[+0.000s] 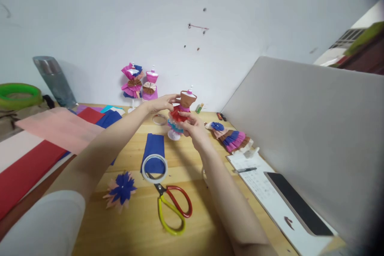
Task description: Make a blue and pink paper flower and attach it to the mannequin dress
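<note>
A small dress form (188,99) on a white round base stands near the wall, with a brown top, a pink waist and a ruffled skirt (177,115) of red, pale and light blue layers. My left hand (164,103) is at the form's left side, its fingers closed at the waist and the top of the red ruffle. On the right side, my right hand (193,127) pinches the red ruffle between thumb and fingers. The form leans slightly to the right. Parts of the skirt are hidden behind my fingers.
Scissors (174,208), a tape roll (155,169) on folded blue paper (154,144) and a blue flower (123,188) lie in front. Crepe sheets (60,128) and a bottle (55,82) are left; a paper dress (232,138), phone (297,204) and grey panel (300,128) are right.
</note>
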Motion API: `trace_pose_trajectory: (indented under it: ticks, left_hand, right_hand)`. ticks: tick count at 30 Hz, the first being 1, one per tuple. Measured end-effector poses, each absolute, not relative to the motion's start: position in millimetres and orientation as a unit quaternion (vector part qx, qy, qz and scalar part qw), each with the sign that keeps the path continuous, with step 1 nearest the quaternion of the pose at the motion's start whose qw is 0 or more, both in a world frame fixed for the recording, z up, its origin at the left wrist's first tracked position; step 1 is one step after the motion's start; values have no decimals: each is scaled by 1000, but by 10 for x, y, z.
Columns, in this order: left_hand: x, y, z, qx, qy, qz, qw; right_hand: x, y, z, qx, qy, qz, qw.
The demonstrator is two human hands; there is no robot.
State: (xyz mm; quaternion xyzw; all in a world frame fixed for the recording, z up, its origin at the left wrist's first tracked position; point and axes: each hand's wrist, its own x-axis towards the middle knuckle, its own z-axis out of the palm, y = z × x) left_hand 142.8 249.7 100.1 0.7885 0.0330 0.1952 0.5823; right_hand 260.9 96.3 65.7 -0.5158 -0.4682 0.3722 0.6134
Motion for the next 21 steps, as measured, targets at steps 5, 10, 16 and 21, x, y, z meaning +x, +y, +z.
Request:
trace_pose_trajectory:
  ticks: [5,10,16,21]
  left_hand:
    - [1437,2493,964,786,41,195,585]
    - [1439,2437,946,821,46,202,533]
    - [1465,2363,940,851,76,240,461]
    - [1465,2298,948,862,100,233,440]
  right_hand:
    - [2590,988,618,-491,-470,384,625]
    - [2636,1037,572,-503,-484,343,628]
    - [2745,1115,469,-518,-472,304,646]
    - [2727,1100,482,-514,-486,295,642]
